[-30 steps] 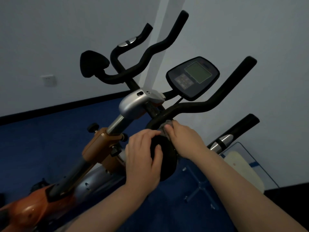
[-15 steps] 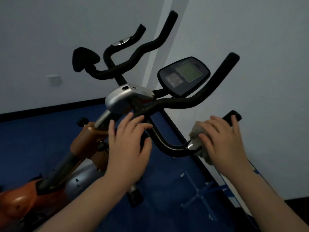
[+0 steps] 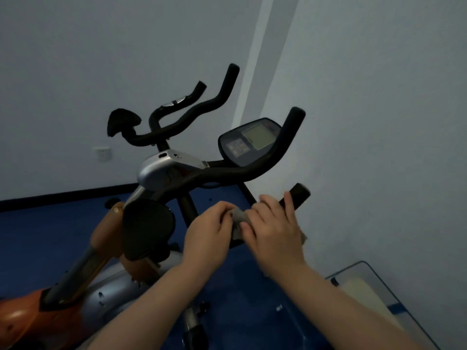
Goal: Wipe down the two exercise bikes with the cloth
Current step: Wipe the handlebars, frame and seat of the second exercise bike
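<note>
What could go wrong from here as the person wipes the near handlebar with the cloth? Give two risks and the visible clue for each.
1. The grey cloth is bunched small between the left hand and right hand, so it may slip out or wipe only a narrow strip.
2. The console sits just above the near handlebar; a wide stroke could knock it or press its buttons.

Dim, bluish; soft (wide-angle bowing)

Left hand [image 3: 207, 236] and right hand [image 3: 274, 236] bare: no gloves, rings or watch visible. Both forearms uncovered, entering from 6 o'clock; no sleeve in view.
</note>
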A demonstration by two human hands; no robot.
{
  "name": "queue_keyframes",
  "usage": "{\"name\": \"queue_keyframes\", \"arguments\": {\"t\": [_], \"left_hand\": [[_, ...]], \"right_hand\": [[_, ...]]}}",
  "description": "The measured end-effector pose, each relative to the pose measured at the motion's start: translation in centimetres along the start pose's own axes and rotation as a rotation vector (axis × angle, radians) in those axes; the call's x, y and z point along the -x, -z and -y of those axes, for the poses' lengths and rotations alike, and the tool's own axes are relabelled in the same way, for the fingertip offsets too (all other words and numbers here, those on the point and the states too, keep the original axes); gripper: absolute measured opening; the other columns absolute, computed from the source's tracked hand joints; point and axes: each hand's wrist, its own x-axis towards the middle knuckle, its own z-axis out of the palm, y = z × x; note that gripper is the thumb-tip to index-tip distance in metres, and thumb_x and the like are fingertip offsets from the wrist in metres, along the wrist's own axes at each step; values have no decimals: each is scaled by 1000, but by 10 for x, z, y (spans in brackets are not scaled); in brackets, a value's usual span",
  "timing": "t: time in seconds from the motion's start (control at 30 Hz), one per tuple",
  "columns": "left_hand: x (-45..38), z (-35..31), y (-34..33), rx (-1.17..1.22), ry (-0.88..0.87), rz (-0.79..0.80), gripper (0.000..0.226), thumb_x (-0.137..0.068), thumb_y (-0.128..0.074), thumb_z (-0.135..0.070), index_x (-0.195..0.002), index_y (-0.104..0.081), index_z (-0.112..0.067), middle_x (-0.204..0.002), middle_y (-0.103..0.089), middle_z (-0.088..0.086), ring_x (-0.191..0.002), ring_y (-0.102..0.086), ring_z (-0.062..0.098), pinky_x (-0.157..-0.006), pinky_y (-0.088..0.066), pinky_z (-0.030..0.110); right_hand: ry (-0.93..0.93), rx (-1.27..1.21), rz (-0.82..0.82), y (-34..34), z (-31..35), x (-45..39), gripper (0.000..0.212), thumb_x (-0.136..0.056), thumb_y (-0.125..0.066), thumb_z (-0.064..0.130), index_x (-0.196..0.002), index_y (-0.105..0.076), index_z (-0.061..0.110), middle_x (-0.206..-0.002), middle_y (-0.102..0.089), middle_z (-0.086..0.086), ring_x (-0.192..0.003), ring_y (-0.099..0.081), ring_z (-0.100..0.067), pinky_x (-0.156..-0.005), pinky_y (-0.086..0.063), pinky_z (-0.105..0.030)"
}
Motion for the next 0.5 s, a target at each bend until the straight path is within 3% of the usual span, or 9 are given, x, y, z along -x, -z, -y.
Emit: {"name": "queue_keyframes", "arguments": {"t": [0.13, 0.23, 0.27, 0.33, 0.4, 0.43, 0.5], "left_hand": [[2, 3, -14, -266, -85, -114, 22, -99, -42, -28, -103, -63, -30, -72, -58, -15, -68, -53, 14, -56, -29, 30], [1, 2, -10, -338, -97, -58, 14, -97, -50, -30, -97, -64, -30, -61, -55, -11, -60, -54, 17, -49, -30, 30], [-2, -1, -6, -418, -179, -28, 3, -90, -63, -26, -92, -65, -26, -61, -57, -10, -55, -54, 16, -45, -30, 28], [-5, -2, 1, -646, -344, 88, 20, -83, -74, -22, -101, -66, -20, -75, -66, -5, -60, -61, 18, -45, -33, 29], [-11, -3, 8, -734, -372, 210, 26, -102, -45, -26, -125, -55, -23, -104, -67, -2, -90, -63, 24, -63, -40, 34], [-14, -3, 10, -734, -350, 249, 28, -105, -35, -28, -125, -54, -25, -106, -66, 0, -93, -62, 25, -66, -40, 34], [-11, 0, 5, -694, -406, 148, 28, -105, -32, -28, -101, -60, -24, -80, -66, 0, -71, -64, 23, -52, -39, 33]], "right_hand": [[227, 89, -101, 5, -48, -14, 38, -98, -41, 32, -77, -66, 13, -79, -64, -4, -88, -62, -25, -115, -27, -48], [247, 117, -194, 11, -70, -29, 31, -96, -49, 29, -73, -63, 12, -77, -62, -4, -84, -61, -25, -112, -32, -49], [198, 82, -221, 11, -71, -31, 30, -95, -51, 28, -74, -63, 11, -77, -61, -4, -84, -60, -25, -110, -35, -49], [35, -49, -271, 10, -66, -32, 30, -96, -51, 27, -77, -64, 8, -80, -61, -6, -85, -57, -25, -94, -49, -41], [-203, -191, -340, 7, -53, -30, 35, -98, -47, 29, -83, -65, 3, -87, -62, -8, -89, -53, -23, -75, -48, -24], [-342, -270, -377, 3, -43, -28, 37, -99, -43, 30, -90, -65, 2, -92, -62, -9, -94, -52, -22, -77, -42, -17], [-611, -448, -463, -4, -19, -27, 39, -101, -38, 30, -106, -64, 1, -107, -62, -10, -104, -50, -19, -86, -35, -9]]}}
